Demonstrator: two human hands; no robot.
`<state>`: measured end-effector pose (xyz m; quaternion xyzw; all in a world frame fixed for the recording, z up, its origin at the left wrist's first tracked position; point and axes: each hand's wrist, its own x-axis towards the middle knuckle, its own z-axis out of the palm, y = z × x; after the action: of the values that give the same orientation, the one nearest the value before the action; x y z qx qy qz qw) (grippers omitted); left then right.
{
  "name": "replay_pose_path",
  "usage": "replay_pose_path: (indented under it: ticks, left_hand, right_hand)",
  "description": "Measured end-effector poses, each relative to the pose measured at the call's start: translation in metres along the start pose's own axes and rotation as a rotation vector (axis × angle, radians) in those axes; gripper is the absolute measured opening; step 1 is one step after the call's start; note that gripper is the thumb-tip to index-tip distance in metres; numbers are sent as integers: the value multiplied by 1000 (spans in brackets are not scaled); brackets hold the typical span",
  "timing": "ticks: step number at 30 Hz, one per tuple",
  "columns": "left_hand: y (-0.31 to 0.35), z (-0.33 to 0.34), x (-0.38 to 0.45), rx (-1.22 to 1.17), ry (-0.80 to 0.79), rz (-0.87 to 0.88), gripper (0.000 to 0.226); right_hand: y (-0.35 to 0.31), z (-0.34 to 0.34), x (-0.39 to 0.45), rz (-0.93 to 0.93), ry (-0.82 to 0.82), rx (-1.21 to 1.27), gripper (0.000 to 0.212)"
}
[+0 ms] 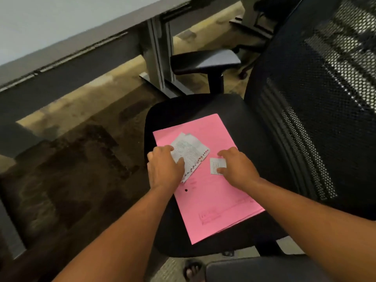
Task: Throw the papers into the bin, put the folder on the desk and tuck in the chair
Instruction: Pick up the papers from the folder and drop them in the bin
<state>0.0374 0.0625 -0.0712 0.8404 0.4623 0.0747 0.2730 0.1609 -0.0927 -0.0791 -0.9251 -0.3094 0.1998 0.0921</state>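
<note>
Brown patterned carpet (67,159) covers the floor, and a grey worktop (50,23) runs across the upper left on a metal leg (156,58). Pulled away from it stands a black office chair (254,127) with a mesh back (325,88) and padded armrests, one (205,61) reaching toward the worktop and another at the bottom edge of the view.

On the chair seat lies a pink folder (213,200), flat, its corners angled across the cushion. Two lots of paper sit on top of the folder. Larger crumpled printed papers (191,151) lie near its far left part, and a small folded slip (216,164) lies just to their right.

Both hands are down on the folder. The left hand (164,167) rests over the edge of the crumpled papers, fingers curled and thumb pressing onto them, seemingly gathering them rather than lifting. The right hand (238,166) has its thumb and fingertips touching the small slip, pinching at its edge; I cannot tell whether the grip is closed.

A sandalled foot (192,270) shows below the seat.
</note>
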Motion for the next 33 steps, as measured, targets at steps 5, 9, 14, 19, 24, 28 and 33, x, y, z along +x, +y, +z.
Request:
replay_pose_path:
  ticks: [5,9,14,19,24,28,33]
  left_hand:
    - [7,9,7,205,-59,-2,64]
    - [12,11,14,203,-141,-77,51]
    - [15,13,16,94,-218,3,23]
    - [16,16,22,177,-122,139,29]
    - [25,19,28,196,-170,11,49]
    - [33,21,27,64,-234,-97,52]
    - [22,18,23,-168,-174,-174,65]
  right_hand:
    - [6,6,7,-2,-20,-10,45]
    - [9,8,10,15,-16,33,35]
    - [11,9,13,34,-4,37,16]
    - [12,15,7,-4,47,71,27]
    - [12,12,9,2,28,62,51]
    - [14,10,13,24,-9,65,40]
    - [10,6,14,47,27,59,16]
